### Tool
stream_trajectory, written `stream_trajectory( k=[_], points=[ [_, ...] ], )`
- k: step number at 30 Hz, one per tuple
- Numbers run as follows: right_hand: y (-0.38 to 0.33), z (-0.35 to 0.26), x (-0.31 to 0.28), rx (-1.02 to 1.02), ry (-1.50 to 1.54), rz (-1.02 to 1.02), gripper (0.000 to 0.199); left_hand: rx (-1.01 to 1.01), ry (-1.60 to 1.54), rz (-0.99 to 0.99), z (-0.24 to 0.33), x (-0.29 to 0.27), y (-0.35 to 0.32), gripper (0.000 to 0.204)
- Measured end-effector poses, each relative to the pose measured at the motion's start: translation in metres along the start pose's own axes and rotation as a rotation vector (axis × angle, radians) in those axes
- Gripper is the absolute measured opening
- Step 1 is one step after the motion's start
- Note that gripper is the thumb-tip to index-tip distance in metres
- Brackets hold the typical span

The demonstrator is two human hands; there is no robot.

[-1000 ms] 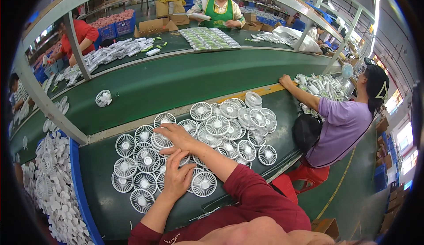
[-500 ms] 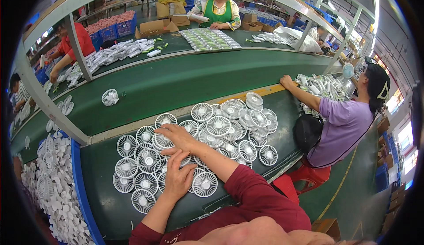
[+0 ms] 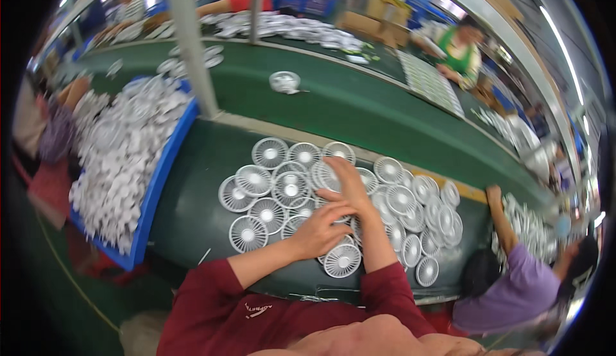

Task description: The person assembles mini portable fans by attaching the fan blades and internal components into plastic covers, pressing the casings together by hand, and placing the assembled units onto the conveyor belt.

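Many white round fan grilles (image 3: 276,192) lie overlapping on the dark green bench (image 3: 192,202) in front of me. My left hand (image 3: 319,229) rests on the grilles near the middle of the spread, fingers loosely curled and touching my right wrist. Just beyond it, my right hand (image 3: 343,178) lies flat, its fingertips on a small stack of grilles (image 3: 324,175). Neither hand visibly grips a grille. Both arms are in dark red sleeves (image 3: 212,285).
A blue bin (image 3: 160,170) heaped with white parts stands at my left. Beyond a grey post (image 3: 192,54) runs a green conveyor belt (image 3: 359,109) carrying one white fan (image 3: 284,81). A person in purple (image 3: 520,292) works at my right; others work across the belt.
The view has swung left and tilted, bringing the blue bin into sight. The single fan has travelled along the belt. My hands stay on the grilles in nearly the same pose.
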State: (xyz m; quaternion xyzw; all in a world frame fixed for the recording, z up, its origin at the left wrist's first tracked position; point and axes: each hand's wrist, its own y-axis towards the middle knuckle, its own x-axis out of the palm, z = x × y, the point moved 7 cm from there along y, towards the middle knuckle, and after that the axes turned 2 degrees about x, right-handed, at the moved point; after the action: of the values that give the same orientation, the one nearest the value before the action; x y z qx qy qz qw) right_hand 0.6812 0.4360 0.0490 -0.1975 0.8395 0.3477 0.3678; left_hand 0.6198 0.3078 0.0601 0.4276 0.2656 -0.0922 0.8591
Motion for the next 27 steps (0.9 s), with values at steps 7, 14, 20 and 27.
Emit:
stream_trajectory(
  k=[7, 14, 20, 27],
  points=[
    [-0.001, 0.013, -0.001, 0.252, 0.421, -0.019, 0.071, 0.046, -0.129, 0.128, 0.002, -0.015, -0.004, 0.016],
    [0.013, -0.054, -0.041, 0.171, 0.305, 0.060, 0.066, -0.009, -0.009, 0.309, -0.002, -0.082, 0.002, 0.022],
    [0.064, -0.077, -0.051, 0.109, 0.210, 0.060, 0.059, -0.231, 0.120, 0.458, -0.061, -0.167, -0.024, 0.021],
    [0.155, -0.039, 0.005, 0.099, -0.020, 0.103, 0.058, -0.478, 0.294, 0.767, -0.161, -0.240, -0.104, 0.015]
  ],
)
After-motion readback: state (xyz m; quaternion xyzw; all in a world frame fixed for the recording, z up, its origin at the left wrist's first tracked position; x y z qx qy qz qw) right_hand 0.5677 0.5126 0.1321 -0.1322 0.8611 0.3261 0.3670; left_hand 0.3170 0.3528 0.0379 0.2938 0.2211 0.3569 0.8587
